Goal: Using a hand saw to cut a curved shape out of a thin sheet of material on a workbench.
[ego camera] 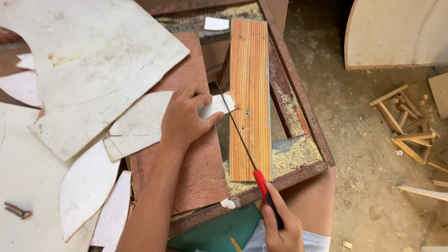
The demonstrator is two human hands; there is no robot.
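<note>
Left hand (pixel 184 122) presses the white board strip (pixel 154 122) flat on the counter (pixel 298 173), fingers spread; right hand (pixel 280 228), fingers wrapped round the saw (pixel 242 140), blade at the strip's end.

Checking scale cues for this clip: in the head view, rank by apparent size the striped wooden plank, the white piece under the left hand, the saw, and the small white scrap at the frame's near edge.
1. Striped wooden plank
2. White piece
3. Saw, long but very thin
4. Small white scrap

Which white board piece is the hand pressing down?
The narrow pointed white piece under the left hand, its tip meeting the saw blade; the other white pieces lie untouched.
</note>
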